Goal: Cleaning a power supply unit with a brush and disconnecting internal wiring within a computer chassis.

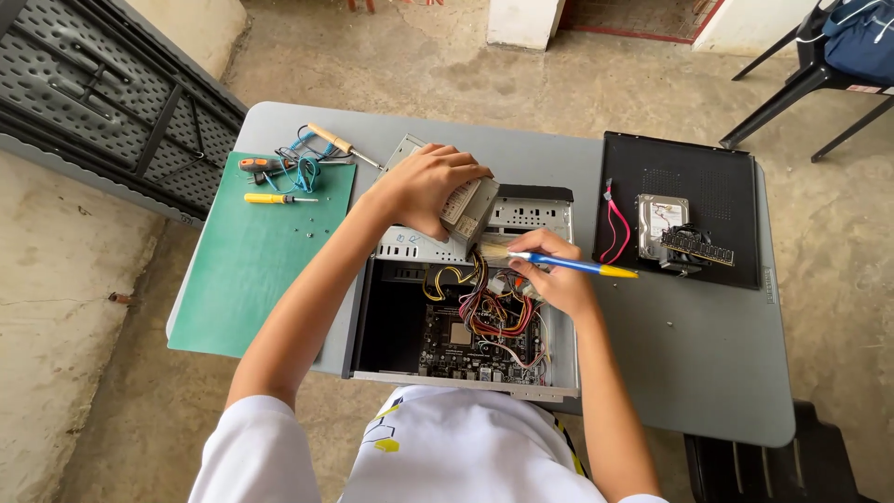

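The right hand (pixel 557 279) grasps a blue-and-yellow brush (pixel 568 265) in a pinch grip, bristles pointing left toward the drive bay. The left hand (pixel 424 186) is clenched over a grey metal drive unit (pixel 468 207), holding it tilted on the upper edge of the open computer case (pixel 466 307), which sits in the middle of the grey tabletop (pixel 689 354). Directly below the brush lie the bundled cables (pixel 494 312) and the motherboard (pixel 466 349). Risk: if the left-hand grip slackens, the drive unit may drop onto the cables and board; careless brush strokes may snag a connector. Count: one case, one brush, one held drive unit. On the black side panel (pixel 680 210), to the right, rest one hard drive (pixel 659 219), one memory module (pixel 698 247) and one red data cable (pixel 615 228). On the green mat (pixel 251 261), to the left: one yellow screwdriver (pixel 270 197), one soldering iron (pixel 340 144).
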